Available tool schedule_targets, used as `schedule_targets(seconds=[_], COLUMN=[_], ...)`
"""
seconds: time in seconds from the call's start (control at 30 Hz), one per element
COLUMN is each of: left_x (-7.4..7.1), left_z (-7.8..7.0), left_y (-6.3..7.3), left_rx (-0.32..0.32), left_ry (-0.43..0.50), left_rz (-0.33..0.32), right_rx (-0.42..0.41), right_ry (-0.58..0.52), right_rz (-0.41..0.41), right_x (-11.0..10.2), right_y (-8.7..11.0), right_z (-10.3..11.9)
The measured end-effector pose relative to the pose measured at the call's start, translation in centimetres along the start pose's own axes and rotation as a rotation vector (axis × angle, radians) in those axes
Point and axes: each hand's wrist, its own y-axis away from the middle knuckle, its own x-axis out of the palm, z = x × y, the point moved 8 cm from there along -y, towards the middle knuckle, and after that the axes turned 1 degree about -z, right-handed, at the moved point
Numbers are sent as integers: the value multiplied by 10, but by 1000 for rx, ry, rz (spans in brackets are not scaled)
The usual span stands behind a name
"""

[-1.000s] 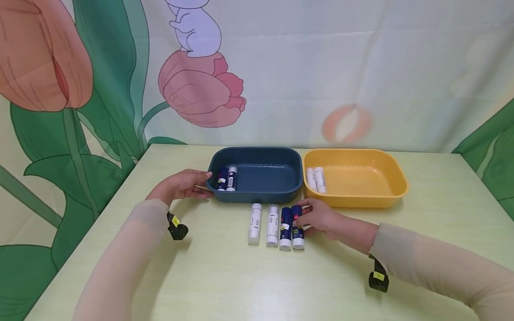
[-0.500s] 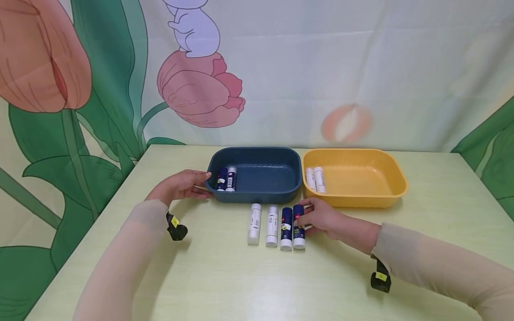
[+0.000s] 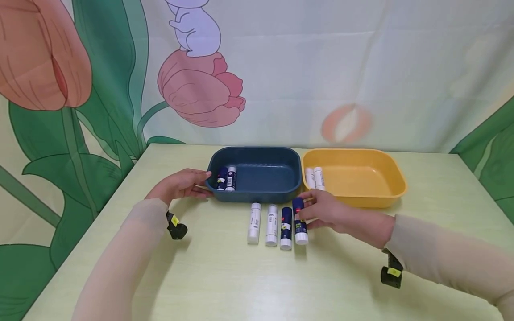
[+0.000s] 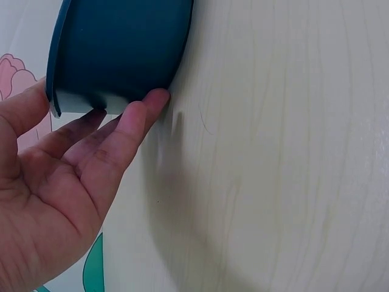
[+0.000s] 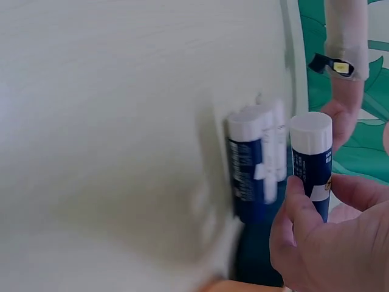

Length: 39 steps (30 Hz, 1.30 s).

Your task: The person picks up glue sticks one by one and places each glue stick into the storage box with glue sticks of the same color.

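Note:
My right hand (image 3: 327, 211) pinches a navy glue stick (image 3: 300, 220) with a white cap, tilted and just off the table. In the right wrist view this glue stick (image 5: 312, 161) is between thumb and fingers. Beside it on the table lie another navy glue stick (image 3: 286, 228) and two white glue sticks (image 3: 271, 225) (image 3: 254, 224), in a row. My left hand (image 3: 184, 183) holds the left end of the dark blue tray (image 3: 261, 197), thumb at the rim and fingers against the outer wall, as the left wrist view shows on the tray (image 4: 121, 48).
Two navy glue sticks (image 3: 231, 178) lie at the left inside the blue tray. A yellow tray (image 3: 361, 202) stands right beside it, with two white glue sticks (image 3: 319, 178) at its left end. A printed cloth (image 3: 281, 89) hangs behind the pale table (image 3: 225, 276).
My right hand has lifted the right-hand navy glue stick off the table and slightly away from its neighbour. The left hand and both trays stay where they were.

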Motion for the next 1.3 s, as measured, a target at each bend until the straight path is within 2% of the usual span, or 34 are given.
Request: schedule_targets(seconds=[0.2, 0.53, 0.67, 0.8, 1.07, 1.3], left_x=[1, 1, 1, 1, -3, -3], left_z=[-2, -2, -2, -2, 1, 1], left_y=[2, 2, 2, 2, 3, 3], left_rx=[8, 3, -3, -7, -10, -3], left_ry=[5, -2, -2, -3, -2, -5], left_rz=[5, 5, 3, 2, -7, 1], right_rx=[-40, -47, -83, -110, -102, -77], right_ry=[39, 80, 113, 141, 157, 173], right_rz=[27, 72, 114, 104, 73, 93], right_x=[-8, -20, -29, -41, -53, -56], right_y=[12, 20, 23, 24, 14, -11], right_z=[24, 58, 80, 111, 170, 203])
